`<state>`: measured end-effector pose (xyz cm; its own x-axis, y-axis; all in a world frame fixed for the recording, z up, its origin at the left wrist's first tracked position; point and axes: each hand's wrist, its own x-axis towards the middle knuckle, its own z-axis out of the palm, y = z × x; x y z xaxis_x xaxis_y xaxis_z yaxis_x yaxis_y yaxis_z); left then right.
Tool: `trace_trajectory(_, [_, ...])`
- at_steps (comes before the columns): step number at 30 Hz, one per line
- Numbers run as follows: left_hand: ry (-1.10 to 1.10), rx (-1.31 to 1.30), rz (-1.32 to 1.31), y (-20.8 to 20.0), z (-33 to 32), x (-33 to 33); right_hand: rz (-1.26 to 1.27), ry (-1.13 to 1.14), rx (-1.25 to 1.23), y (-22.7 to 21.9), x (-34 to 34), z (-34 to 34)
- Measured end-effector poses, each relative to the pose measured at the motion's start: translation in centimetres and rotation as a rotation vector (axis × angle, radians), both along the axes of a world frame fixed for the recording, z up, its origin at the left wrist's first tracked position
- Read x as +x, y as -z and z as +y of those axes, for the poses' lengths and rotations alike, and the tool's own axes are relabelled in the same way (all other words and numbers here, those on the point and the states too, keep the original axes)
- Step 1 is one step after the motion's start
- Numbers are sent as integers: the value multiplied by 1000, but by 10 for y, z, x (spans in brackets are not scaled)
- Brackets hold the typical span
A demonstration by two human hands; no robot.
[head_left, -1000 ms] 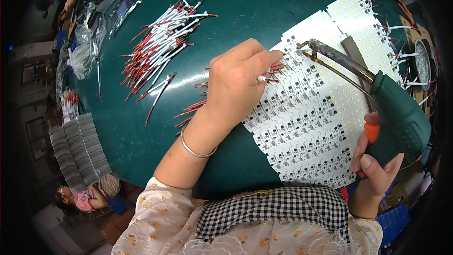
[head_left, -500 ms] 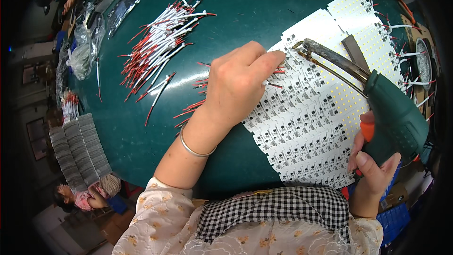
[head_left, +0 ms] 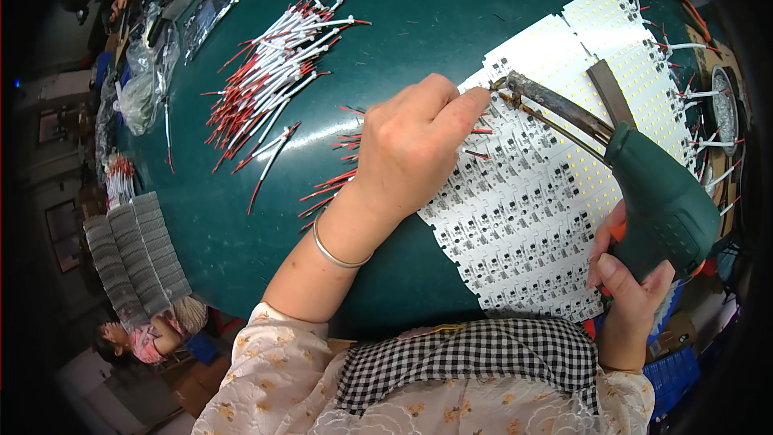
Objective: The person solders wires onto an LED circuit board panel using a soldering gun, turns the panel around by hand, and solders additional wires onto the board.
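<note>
My left hand (head_left: 411, 141) is closed in a pinch above the left edge of a white circuit board sheet (head_left: 523, 229). Red-and-white wires (head_left: 348, 143) stick out beneath it on both sides; what the fingertips pinch is mostly hidden. My right hand (head_left: 632, 286) wraps round the handle of a green soldering gun (head_left: 664, 193), its fingers by the orange trigger. The gun's dark, bent tip reaches the board right beside my left thumb and forefinger. Dark component rows cover the near sheets; yellow squares dot the farther ones.
A pile of white-sleeved wires (head_left: 274, 72) with red ends lies left on the green table (head_left: 403, 24). A dark flat bar (head_left: 610, 93) rests on the boards. At the right is a round metal dish (head_left: 722, 101); grey stacked strips (head_left: 137, 250) stand left. Another person (head_left: 149, 338) sits beyond.
The soldering gun has shifted left, bringing its tip close against my left fingertips. My left hand has edged slightly right, and the wire ends under it have moved a little.
</note>
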<state>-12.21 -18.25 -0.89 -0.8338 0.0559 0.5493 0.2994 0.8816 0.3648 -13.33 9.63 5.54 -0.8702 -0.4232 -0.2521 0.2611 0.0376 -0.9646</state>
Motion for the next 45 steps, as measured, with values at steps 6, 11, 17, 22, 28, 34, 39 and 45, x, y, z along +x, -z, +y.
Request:
trace_trajectory(6, [17,3,88,7,0,-3,-13,-43,32,3,-1,2])
trace_trajectory(11, [27,8,89,7,1,-4,74,188,45,-1,-1,-11])
trace_trajectory(17, [16,-8,35,1,0,-1,100,194,35,-5,-3,-5])
trace_trajectory(22, [-37,-1,1,0,3,-2,34,180,13,-6,1,10])
trace_trajectory(28, [115,59,-5,3,-3,-9,17,182,25,-8,6,12])
trace_trajectory(34, [191,139,50,7,-4,-7,54,200,112,-7,12,-2])
trace_trajectory(39, [202,105,89,8,-5,-7,4,74,65,1,12,17])
trace_trajectory(45, [192,82,88,7,-4,-5,-2,61,106,0,20,5])
